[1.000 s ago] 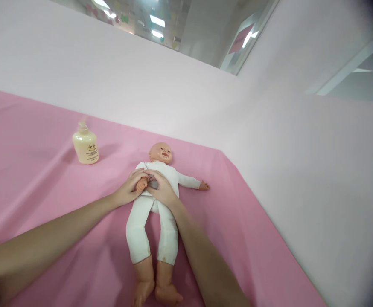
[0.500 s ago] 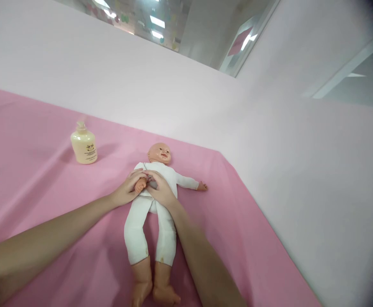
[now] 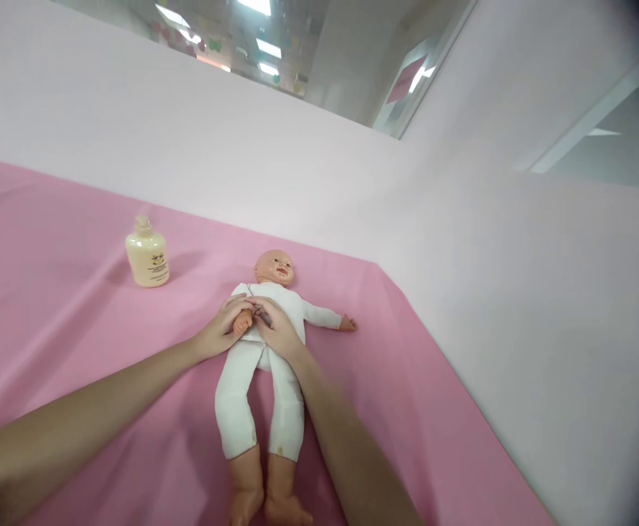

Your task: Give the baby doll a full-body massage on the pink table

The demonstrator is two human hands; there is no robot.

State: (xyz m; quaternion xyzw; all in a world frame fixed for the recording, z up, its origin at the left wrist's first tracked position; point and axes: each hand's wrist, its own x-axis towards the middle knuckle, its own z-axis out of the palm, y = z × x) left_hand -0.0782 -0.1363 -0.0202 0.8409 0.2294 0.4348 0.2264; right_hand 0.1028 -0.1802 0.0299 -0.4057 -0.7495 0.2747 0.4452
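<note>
A baby doll [image 3: 275, 299] with a white cloth body lies on its back, its head away from me and its feet toward me. My left hand [image 3: 224, 326] is wrapped round the doll's arm on the left of the picture, near its small hand [image 3: 243, 322]. From the other side my right hand [image 3: 277, 326] closes on the same arm over the doll's belly, fingertips meeting those of my left. The gripped sleeve is largely hidden under my fingers. The doll's other arm [image 3: 324, 316] stretches out to the right on the sheet.
A pale yellow pump bottle [image 3: 148, 256] stands left of the doll's head. Pink sheeting [image 3: 78, 307] covers the surface underneath. Behind it rises a white wall [image 3: 199, 139] with a window [image 3: 297, 51], and another wall [image 3: 517, 292] runs along the right side.
The view has shifted slightly, so everything sits a little lower. Both hands keep their hold on the doll's arm, with barely any finger movement.
</note>
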